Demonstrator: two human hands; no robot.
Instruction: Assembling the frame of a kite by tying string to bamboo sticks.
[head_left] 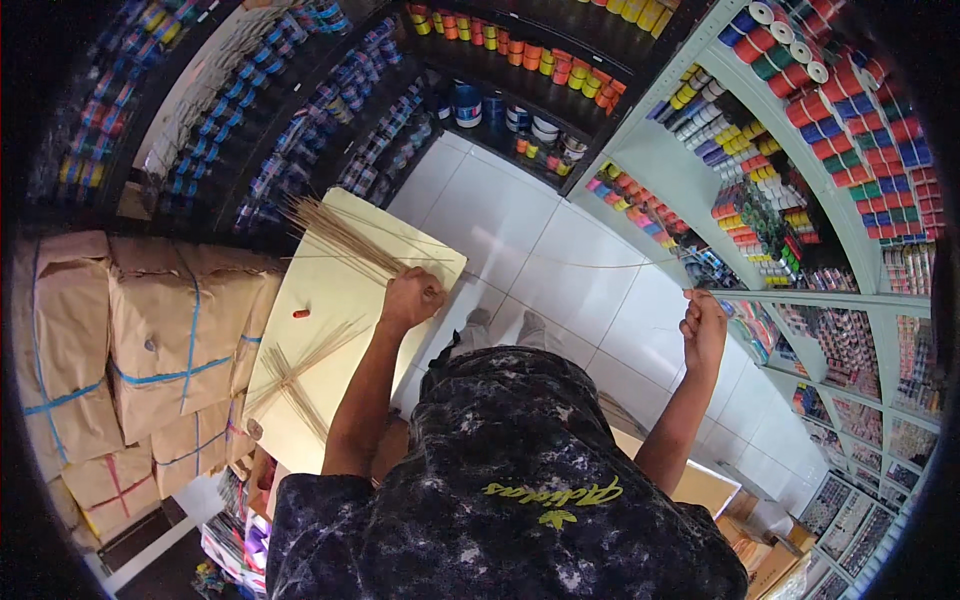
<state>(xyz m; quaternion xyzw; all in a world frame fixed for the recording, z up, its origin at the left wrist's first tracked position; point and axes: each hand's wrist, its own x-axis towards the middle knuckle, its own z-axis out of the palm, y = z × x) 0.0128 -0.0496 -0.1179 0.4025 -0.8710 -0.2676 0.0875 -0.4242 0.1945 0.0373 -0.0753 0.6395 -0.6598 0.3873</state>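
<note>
My left hand is closed at the near end of a bundle of thin brown strands, which fans out toward the far left over a pale yellow tabletop. Out to the right, above the floor, my right hand is raised with its fingers pinched together. A single thin strand curves through the air between the hands and reaches close to the right fingertips; its exact ends are hard to see. More strands lie crossed on the near part of the tabletop. A small red object rests between the two groups.
Brown paper parcels bound with blue straps are stacked left of the table. Dark shelves with colored spools line the far side. Pale green shelves with more spools run along the right. White floor tiles lie ahead; cardboard boxes stand near right.
</note>
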